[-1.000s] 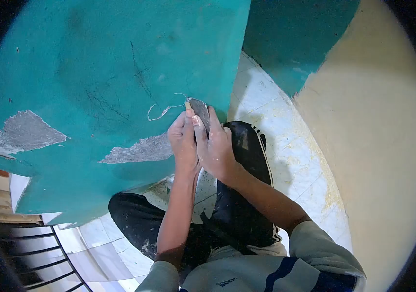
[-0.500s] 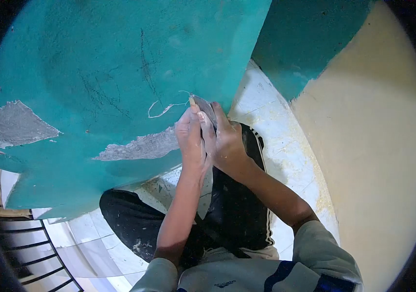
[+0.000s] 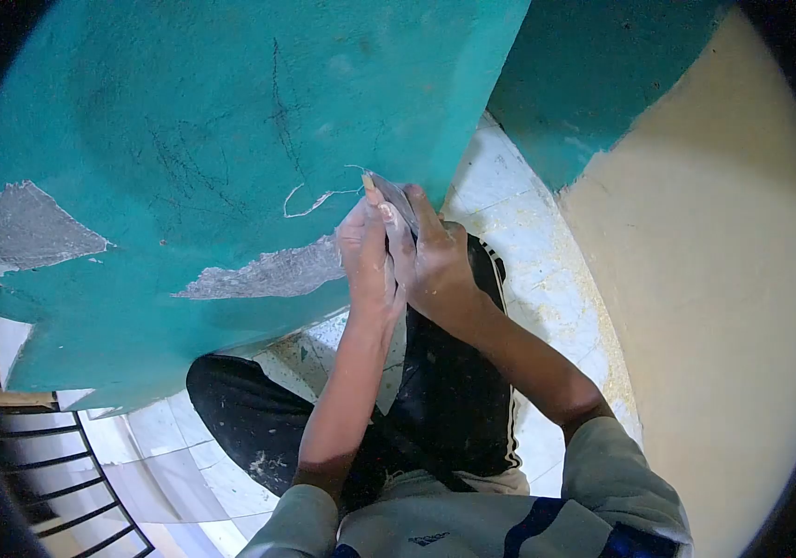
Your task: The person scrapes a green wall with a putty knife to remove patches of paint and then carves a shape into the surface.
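Note:
My left hand [image 3: 365,251] and my right hand [image 3: 440,265] are pressed close together against a turquoise painted wall [image 3: 230,84]. Both are closed around a flat grey scraper [image 3: 394,193], with a pale yellowish strip along its left edge. The tool's upper corner touches the paint, where a thin curl of peeled paint [image 3: 309,205] lies to the left. Below that curl, a bare grey patch [image 3: 267,272] reaches up to my left hand. White dust coats my fingers, and the lower part of the scraper is hidden between my palms.
Another bare patch [image 3: 35,228] shows on the wall's left. Pale floor tiles [image 3: 500,200] with yellowish crumbs border a cream surface [image 3: 714,279] on the right. My bent legs in black trousers [image 3: 444,400] are below my hands. Black metal bars [image 3: 72,456] stand at lower left.
The view has shifted slightly. Both hands keep the same grip, and the scraper's corner stays near the same place by the paint curl.

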The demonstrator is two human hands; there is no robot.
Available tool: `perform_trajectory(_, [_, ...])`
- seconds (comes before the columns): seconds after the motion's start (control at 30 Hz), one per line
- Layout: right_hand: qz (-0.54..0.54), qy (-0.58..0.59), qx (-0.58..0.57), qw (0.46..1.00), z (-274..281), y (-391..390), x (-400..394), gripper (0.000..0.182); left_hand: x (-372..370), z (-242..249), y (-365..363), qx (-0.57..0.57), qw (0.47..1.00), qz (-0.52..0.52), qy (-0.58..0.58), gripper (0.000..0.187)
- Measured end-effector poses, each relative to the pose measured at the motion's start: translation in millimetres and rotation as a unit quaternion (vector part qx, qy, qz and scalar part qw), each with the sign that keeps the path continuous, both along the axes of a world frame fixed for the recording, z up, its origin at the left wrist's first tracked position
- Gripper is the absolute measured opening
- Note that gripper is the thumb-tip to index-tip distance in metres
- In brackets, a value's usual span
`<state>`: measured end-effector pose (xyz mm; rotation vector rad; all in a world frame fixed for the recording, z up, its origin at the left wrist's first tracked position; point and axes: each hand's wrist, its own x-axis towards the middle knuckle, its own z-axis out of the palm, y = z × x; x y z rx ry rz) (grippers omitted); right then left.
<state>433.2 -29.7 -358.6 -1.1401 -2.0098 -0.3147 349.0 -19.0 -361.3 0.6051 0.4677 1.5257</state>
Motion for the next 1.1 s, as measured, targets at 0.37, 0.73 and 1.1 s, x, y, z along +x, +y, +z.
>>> perform_trajectory(0.37, [0.120,0.073,-0.125,0.982,46.7,-1.0,10.4,0.030,13.3,2.6,2.9,-0.001,1.000,0.031,0.003,0.031])
perform_trajectory(0.73, [0.151,0.119,-0.103,0.976,38.2,9.3,16.0,0.036,13.3,-4.9,9.4,0.027,0.997,-0.012,-0.075,0.028])
perform_trajectory(1.1, [0.086,0.066,-0.197,0.974,50.5,12.3,15.3,0.025,21.8,-11.9,14.0,0.060,0.981,-0.029,-0.181,0.030])
